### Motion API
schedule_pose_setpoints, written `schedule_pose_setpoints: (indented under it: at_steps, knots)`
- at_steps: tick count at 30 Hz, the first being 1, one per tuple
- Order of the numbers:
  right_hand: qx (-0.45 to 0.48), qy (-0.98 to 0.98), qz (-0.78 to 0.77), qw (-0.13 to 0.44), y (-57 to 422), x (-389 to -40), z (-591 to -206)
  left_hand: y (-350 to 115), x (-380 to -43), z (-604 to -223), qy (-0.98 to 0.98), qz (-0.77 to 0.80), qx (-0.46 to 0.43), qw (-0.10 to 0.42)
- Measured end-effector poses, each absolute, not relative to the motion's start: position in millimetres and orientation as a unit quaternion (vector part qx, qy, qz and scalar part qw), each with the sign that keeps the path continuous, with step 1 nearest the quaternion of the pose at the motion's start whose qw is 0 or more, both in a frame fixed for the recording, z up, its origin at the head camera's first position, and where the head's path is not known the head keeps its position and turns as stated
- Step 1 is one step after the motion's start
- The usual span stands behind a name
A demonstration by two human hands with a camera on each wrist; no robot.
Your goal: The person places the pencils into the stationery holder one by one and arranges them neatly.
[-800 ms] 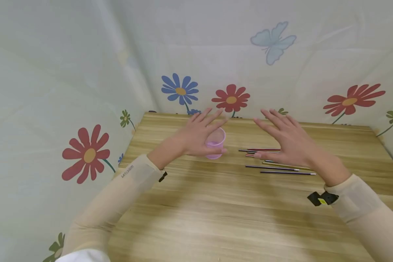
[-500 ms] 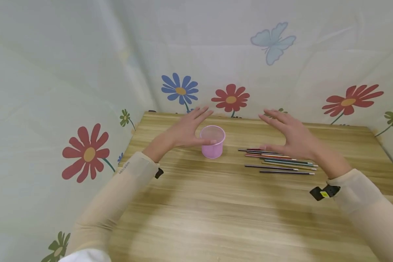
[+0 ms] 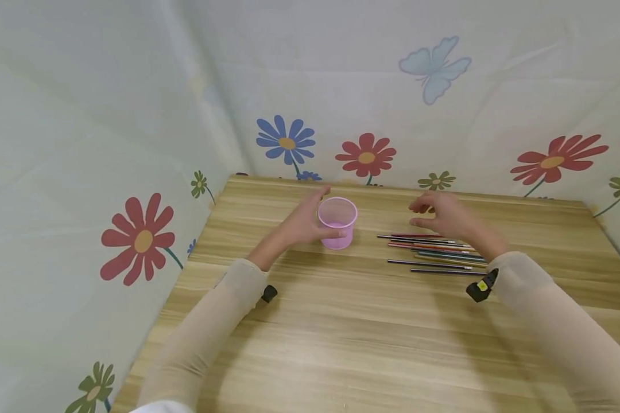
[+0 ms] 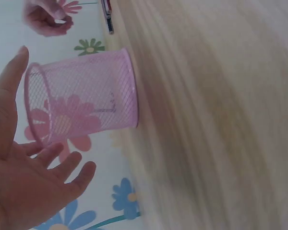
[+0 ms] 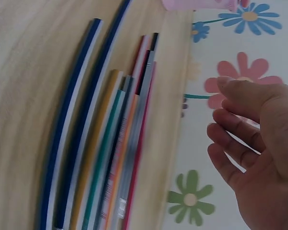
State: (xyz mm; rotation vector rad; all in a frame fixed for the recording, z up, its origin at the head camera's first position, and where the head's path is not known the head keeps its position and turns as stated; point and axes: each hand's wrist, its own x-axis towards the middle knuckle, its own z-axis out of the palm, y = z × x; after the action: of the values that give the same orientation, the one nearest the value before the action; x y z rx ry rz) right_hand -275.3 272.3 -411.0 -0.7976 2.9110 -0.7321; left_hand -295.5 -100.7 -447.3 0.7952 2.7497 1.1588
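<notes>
1. Basically no readable text: print on the pencils [image 5: 96, 143] is blurred, mark on the left sleeve [image 3: 201, 332] too faint.
2. Pink cup [image 4: 81, 98] stands upright on the wooden table [image 3: 310, 344], left of the pencils.
3. Left hand [image 3: 302, 223] is around the cup's near-left side, fingers loose, not gripping; contact: can't tell.
4. Right hand [image 3: 446, 217] is just above the pencils' far side, fingers loosely bent, holding nothing.
5. Left wrist view shows the cup's mesh wall; head view reads nearly solid.
6. Right wrist view separates navy, gold and teal pencils; only head view gets the butterfly [image 3: 436, 70] on the backdrop [image 3: 341, 69].
</notes>
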Motion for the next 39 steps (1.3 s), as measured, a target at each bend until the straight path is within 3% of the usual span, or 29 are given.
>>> schedule_pose_setpoints:
  at_steps: [12,39]
  knots:
    - [-0.247,0.924,-0.284,0.069,265,-296,-461,-91,-294,-461,0.874,0.426,0.232,0.022]
    - [-0.184,0.905,-0.358,0.139,264,-299,-473,-92,-297,-466,0.853,0.47,0.222,0.042]
